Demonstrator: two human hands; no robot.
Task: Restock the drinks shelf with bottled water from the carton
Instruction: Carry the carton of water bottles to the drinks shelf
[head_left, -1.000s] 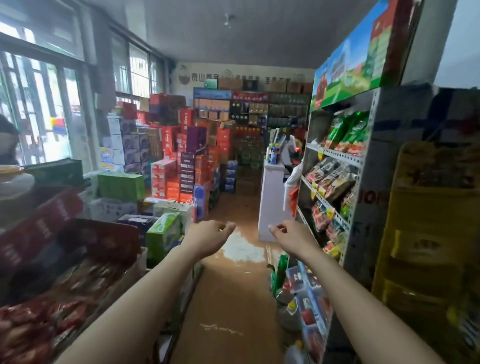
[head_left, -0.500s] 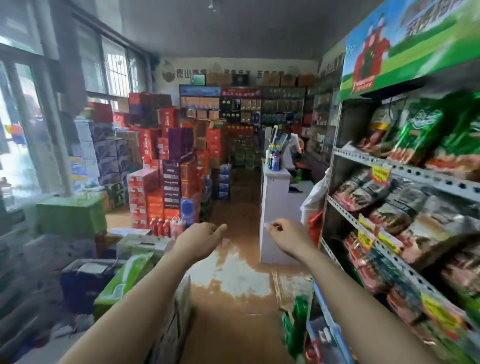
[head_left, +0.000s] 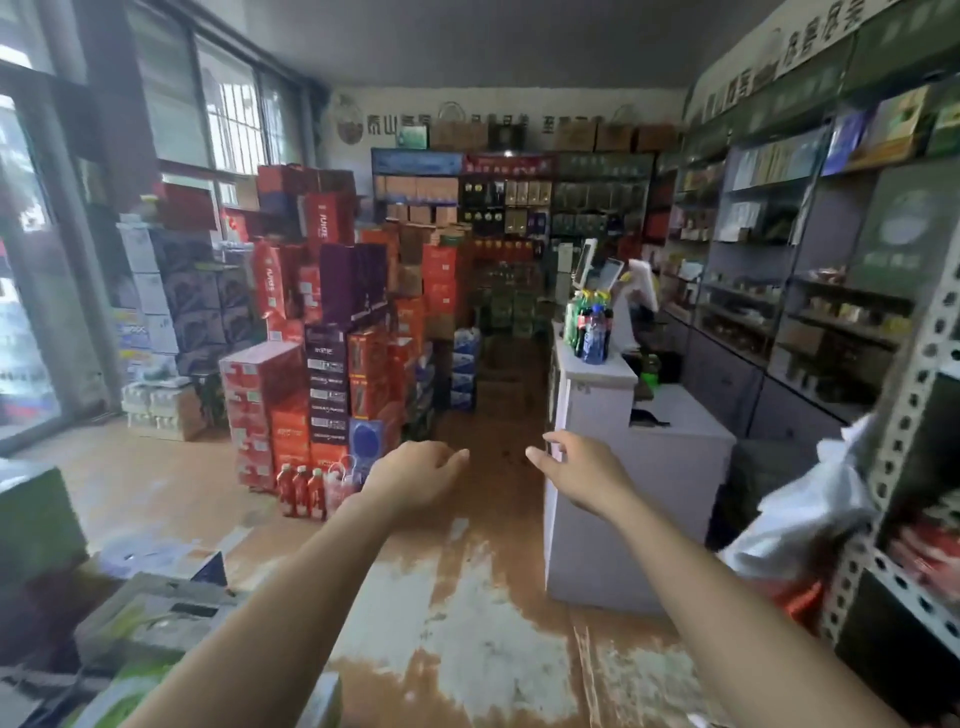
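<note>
A small shop interior was seen from a person's head height, both bare forearms stretched out over a worn brown floor with pale scuffed patches. At far left, beside tall windows, stood stacked white and grey cartons; low against them sat shrink-wrapped packs of pale bottles, which could be the bottled water, though blur made that uncertain. No carton was in anyone's hands. Next came a tall pile of red and purple boxes, too many and too blurred to count, with three red-capped bottles standing on the floor at its foot. The left hand hovered in mid-air, palm down, fingers loosely curled and holding nothing. Just apart from it, the right hand also hung empty, fingers relaxed and slightly spread, thumb pointing toward the left hand. Behind the hands, blue-labelled packs were stacked on the floor near the back shelves. To the right stood one white counter carrying a cluster of drink bottles, perhaps four or five, green and dark with a blue label in front. Along the right wall ran grey shelving of boxed goods, and at the near right edge a perforated metal rack with a white plastic bag hanging from it.
</note>
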